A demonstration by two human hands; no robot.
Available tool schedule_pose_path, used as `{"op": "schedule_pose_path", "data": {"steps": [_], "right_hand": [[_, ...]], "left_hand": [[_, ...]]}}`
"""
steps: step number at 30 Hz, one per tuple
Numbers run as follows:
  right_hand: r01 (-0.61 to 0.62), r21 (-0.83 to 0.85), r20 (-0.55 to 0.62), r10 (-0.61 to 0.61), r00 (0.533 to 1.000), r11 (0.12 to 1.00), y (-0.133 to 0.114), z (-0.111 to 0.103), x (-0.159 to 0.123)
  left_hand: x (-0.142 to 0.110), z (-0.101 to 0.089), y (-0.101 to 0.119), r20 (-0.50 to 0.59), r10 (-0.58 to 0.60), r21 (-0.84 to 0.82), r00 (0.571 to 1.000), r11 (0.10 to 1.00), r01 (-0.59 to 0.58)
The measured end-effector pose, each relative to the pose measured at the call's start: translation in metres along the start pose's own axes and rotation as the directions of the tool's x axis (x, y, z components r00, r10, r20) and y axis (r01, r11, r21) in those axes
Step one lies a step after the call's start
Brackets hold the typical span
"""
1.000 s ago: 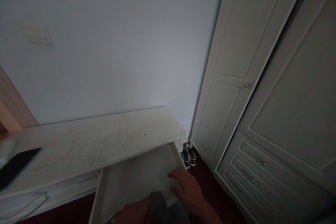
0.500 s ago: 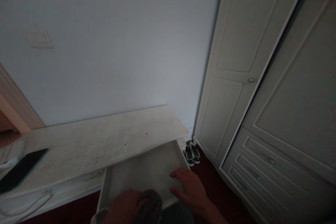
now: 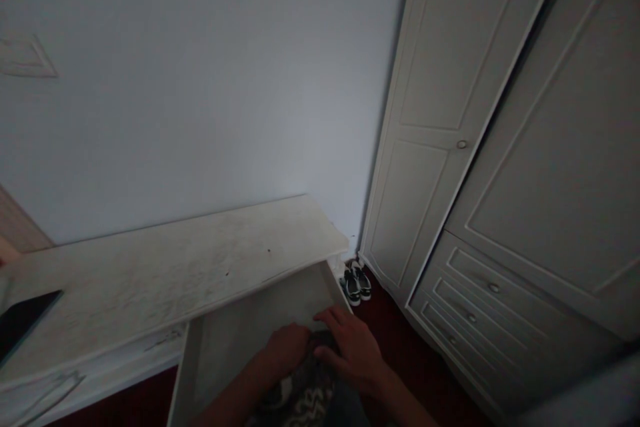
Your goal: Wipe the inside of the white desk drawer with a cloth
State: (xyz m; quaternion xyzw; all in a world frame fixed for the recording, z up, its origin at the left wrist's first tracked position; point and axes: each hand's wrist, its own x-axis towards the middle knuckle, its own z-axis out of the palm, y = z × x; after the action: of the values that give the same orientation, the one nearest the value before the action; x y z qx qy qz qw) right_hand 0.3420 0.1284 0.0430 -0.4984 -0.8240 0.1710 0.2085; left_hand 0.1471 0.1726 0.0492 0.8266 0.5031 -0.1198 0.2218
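A dark cloth with a pale pattern point(image 3: 307, 403) hangs low in front of me, at the front of an open drawer point(image 3: 240, 330). My left hand point(image 3: 287, 350) is closed on the cloth's upper left part, its fingertips partly hidden. On the other side, my right hand point(image 3: 353, 347) has its thumb over the near face and its fingers beyond the top edge, with the cloth between them. The drawer's pale bottom shows beyond my hands; its front is covered by the cloth and my arms.
A worn white dresser top point(image 3: 200, 260) runs along the wall, with a dark flat tablet-like object point(image 3: 25, 320) at its left. Dark shoes with white trim point(image 3: 356, 282) stand on the red floor. At right is a tall wardrobe point(image 3: 425, 147) with drawers point(image 3: 480, 290).
The cloth has come up and right with my left hand, and more of its pattern shows. My right hand has closed in on it. The view has swung slightly right.
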Motion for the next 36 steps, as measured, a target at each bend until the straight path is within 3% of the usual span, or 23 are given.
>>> {"op": "schedule_pose_path", "data": {"steps": [6,8,11,15,18,22,29,33,36], "right_hand": [[-0.043,-0.052,0.029,0.044,0.999,0.998,-0.006,-0.003,0.001],[-0.042,-0.065,0.037,0.044,0.998,0.997,-0.007,-0.002,0.0],[-0.043,-0.077,0.04,0.046,0.998,0.996,-0.006,-0.001,0.0],[-0.043,-0.076,0.043,0.047,0.998,0.996,-0.006,-0.001,0.0],[-0.036,-0.088,0.05,0.04,0.998,0.995,-0.007,-0.002,0.001],[-0.039,-0.097,0.056,0.044,0.997,0.995,-0.007,-0.002,0.002],[-0.035,-0.127,0.064,0.044,0.997,0.991,-0.008,-0.002,0.001],[-0.022,-0.124,0.058,0.03,0.998,0.992,-0.006,0.0,0.0],[-0.012,-0.133,0.066,0.021,0.998,0.991,-0.006,0.0,0.001]], "left_hand": [[-0.01,-0.01,-0.033,-0.044,-0.087,0.017,0.995,0.996,0.088],[-0.017,-0.017,-0.051,-0.142,-0.152,-0.001,0.978,0.988,0.154],[-0.03,-0.018,-0.076,-0.334,-0.233,0.003,0.913,0.969,0.248],[-0.05,-0.002,-0.089,-0.441,-0.196,0.033,0.876,0.972,0.234],[-0.068,0.01,-0.086,-0.407,-0.188,0.038,0.894,0.974,0.222],[-0.082,0.011,-0.075,-0.304,-0.171,0.086,0.937,0.975,0.206],[-0.056,-0.005,-0.064,-0.21,-0.182,0.128,0.961,0.969,0.211],[-0.054,-0.017,-0.07,-0.253,-0.169,-0.037,0.953,0.986,0.165],[-0.06,-0.017,-0.068,-0.207,-0.061,-0.209,0.977,0.978,0.017]]}}
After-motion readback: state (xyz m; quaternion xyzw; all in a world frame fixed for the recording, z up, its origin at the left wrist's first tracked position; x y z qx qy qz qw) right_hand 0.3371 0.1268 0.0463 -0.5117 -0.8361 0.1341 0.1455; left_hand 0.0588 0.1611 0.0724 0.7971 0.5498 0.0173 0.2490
